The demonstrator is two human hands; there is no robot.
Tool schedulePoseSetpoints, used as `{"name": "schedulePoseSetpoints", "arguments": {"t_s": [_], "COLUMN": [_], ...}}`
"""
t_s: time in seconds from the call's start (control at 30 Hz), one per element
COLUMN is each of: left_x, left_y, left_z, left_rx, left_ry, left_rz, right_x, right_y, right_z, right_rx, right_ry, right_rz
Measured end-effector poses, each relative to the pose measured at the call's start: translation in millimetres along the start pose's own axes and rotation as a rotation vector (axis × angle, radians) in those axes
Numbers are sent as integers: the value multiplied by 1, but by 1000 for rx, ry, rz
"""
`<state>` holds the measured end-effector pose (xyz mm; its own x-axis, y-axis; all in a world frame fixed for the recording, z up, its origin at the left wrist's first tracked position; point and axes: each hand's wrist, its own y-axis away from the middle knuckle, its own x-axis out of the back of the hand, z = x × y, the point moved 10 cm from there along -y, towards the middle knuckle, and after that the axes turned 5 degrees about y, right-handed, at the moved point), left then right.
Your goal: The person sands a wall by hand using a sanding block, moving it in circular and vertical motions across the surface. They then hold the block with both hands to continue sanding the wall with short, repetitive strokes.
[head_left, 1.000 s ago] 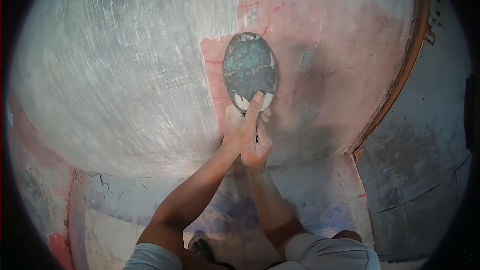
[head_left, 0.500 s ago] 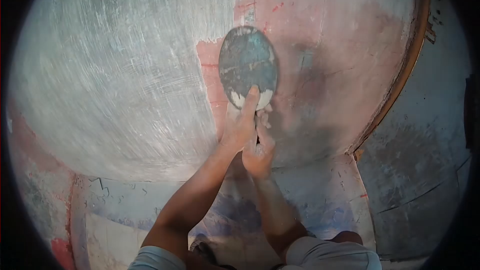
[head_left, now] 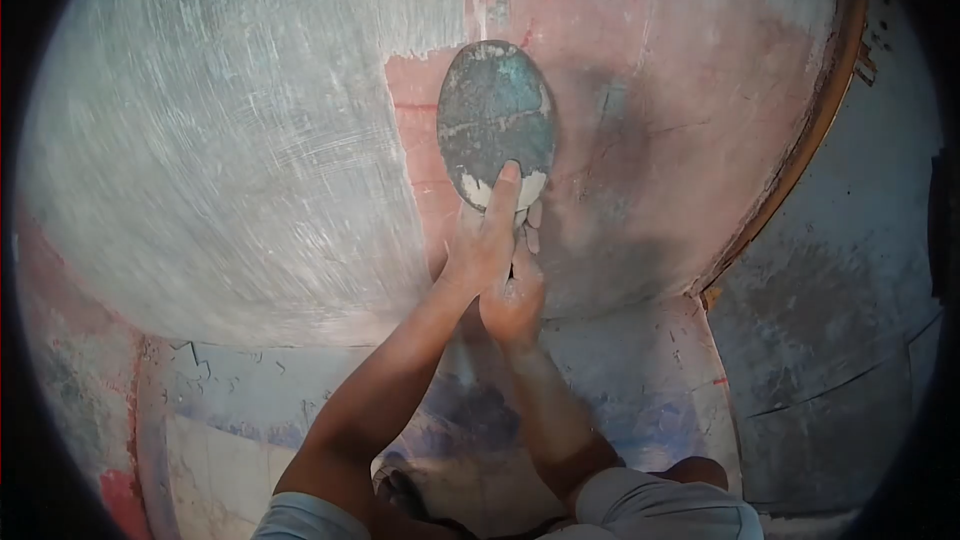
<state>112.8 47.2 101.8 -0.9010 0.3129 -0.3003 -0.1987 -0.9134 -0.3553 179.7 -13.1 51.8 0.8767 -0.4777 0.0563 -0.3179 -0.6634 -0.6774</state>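
Note:
A flat oval plate (head_left: 495,105), grey-blue with worn patches and a white lower end, stands lengthwise in front of the curved wall. My left hand (head_left: 485,245) grips its lower end, thumb pressed on the near face and the other fingers mostly behind it. Just below and to the right, my right hand (head_left: 513,308) is curled up against the left wrist. A small dark gap shows among its fingers, but whatever they close on is hidden.
A large bulging wall (head_left: 240,140), scraped grey-white with a pink patch (head_left: 690,130), fills the front. A brown edge strip (head_left: 800,160) borders it on the right, beside a grey surface (head_left: 830,340). Below lies a stained ledge (head_left: 270,380); a dark shoe (head_left: 400,488) shows near the bottom.
The oval plate and both hands have shifted slightly upward in view. My right hand's fingers have curled in closer to the left hand. The grip on the plate looks the same.

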Motion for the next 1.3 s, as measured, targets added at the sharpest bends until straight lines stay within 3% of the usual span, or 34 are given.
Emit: {"name": "schedulePoseSetpoints", "arguments": {"t_s": [0.17,0.23,0.33,0.4,0.43,0.5,0.7,0.77,0.8,0.87,0.9,0.93,1.0,1.03,1.1,1.17,1.2,1.23,1.27,1.3], "left_x": [-16,-23,-24,-12,-3,0,-3,5,-9,0,4,27,37,42,43,41,31,23,12,1], "left_y": [-27,-34,-26,-19,-10,-1,-4,0,7,21,32,42,61,65,67,57,45,35,29,26], "left_z": [43,65,61,32,34,2,6,34,51,39,26,-14,-45,-59,-58,-76,-66,-50,-32,-15], "left_rx": [21,-78,17,40,-101,-57,-22,-340,-376,-381,-387,-289,-186,-86,-165,34,-76,-81,2,85], "left_ry": [-7,-60,78,32,-91,-28,-13,-74,-98,-135,-178,-74,-51,-29,-58,30,-10,-10,68,146], "left_rz": [52,30,-3,-71,56,-46,-326,-292,-391,-372,-355,-196,-162,-128,-66,-89,-265,-267,-195,-121], "right_x": [12,16,17,4,4,8,3,-2,-2,-8,-12,-16,-12,-12,-14,-11,-6,-3,-2,-3], "right_y": [-53,-60,-57,-39,-31,-14,-38,-53,-54,-47,-40,-26,-8,-5,-4,-10,-26,-41,-53,-63], "right_z": [-50,-70,-85,-41,-32,-33,-36,-43,-39,-59,-39,-27,15,19,26,23,8,-12,-17,-20], "right_rx": [192,285,322,14,10,226,60,27,27,396,359,355,17,12,-50,-87,-9,69,-138,-134], "right_ry": [91,69,68,56,59,121,78,146,151,407,416,420,188,190,143,114,189,267,230,233], "right_rz": [41,68,114,-22,-24,61,5,-25,-29,0,-3,-4,0,-4,-59,-84,-92,-100,-171,-173]}}
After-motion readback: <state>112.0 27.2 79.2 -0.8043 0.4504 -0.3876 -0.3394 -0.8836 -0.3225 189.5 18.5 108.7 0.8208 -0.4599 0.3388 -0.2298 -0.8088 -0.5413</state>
